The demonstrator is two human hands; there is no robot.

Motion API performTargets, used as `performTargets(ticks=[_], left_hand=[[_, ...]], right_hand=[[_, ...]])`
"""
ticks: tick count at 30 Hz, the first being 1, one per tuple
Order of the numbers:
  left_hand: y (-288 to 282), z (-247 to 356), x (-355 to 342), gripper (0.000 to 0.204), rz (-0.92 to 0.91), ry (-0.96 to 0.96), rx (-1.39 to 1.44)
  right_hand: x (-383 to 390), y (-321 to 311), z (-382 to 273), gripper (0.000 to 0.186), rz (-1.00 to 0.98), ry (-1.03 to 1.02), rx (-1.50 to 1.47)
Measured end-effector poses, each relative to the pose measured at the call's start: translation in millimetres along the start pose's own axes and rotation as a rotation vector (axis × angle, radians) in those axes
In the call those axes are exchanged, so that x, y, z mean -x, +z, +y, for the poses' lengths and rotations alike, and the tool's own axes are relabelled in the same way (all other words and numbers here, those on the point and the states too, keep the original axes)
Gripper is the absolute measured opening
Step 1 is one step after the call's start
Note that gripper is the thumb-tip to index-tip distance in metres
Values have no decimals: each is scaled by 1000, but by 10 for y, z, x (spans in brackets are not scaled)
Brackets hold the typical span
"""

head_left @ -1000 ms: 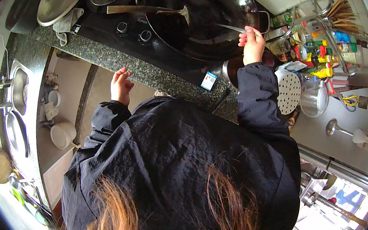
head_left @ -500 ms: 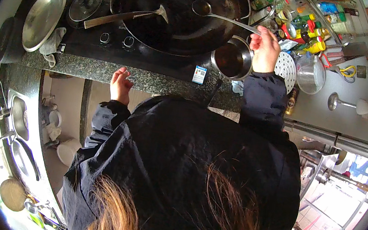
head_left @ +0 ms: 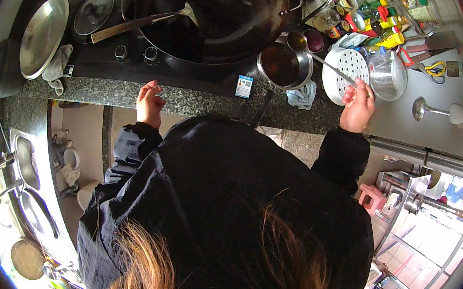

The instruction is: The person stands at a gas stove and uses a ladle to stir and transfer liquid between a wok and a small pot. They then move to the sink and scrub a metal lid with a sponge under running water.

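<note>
My right hand grips the handle end of a metal ladle. Its bowl hangs by the far right rim of a small saucepan of dark liquid, and the handle crosses a white perforated basket. Whether the bowl touches the rim I cannot tell. To the left, my left hand is raised over the counter's front edge with loosely bent fingers, holding nothing. A large black wok sits on the hob. Across its left rim rests a wooden-handled spatula, blade inside.
Several sauce bottles crowd the far right, beside a clear plastic container. Scissors and another ladle lie on the right worktop. A glass lid and a metal lid are at left. A cloth lies by the saucepan.
My right hand has moved right and toward me, carrying the ladle's bowl from over the wok to the saucepan's right rim. My left hand stays near the counter edge.
</note>
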State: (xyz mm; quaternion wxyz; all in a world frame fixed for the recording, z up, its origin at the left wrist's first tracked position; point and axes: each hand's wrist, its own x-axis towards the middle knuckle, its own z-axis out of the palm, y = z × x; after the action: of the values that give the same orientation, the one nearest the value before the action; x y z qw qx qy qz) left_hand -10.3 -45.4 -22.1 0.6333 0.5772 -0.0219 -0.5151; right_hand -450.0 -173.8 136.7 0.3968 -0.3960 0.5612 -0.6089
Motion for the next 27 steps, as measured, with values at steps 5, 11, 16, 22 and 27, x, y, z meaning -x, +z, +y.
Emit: performTargets(ticks=[5,11,16,22,27], left_hand=[[-19,-15,-20,16,-23,31,12],[-36,-23,-5,16,-11,26,4],[-57,-24,-2,16,-24,14,-22],[-75,-47,-16,18,-3,12,-31],[-137,-59,-24,18,10,-7,3]], right_hand=[[129,-180,484,25,-13,25,143],[292,-302,784,26,-196,-99,409],[269,-402,754,29,-324,-331,593],[133,-369,676,25,121,78,75],[-85,-149,395,24,127,106,-356]])
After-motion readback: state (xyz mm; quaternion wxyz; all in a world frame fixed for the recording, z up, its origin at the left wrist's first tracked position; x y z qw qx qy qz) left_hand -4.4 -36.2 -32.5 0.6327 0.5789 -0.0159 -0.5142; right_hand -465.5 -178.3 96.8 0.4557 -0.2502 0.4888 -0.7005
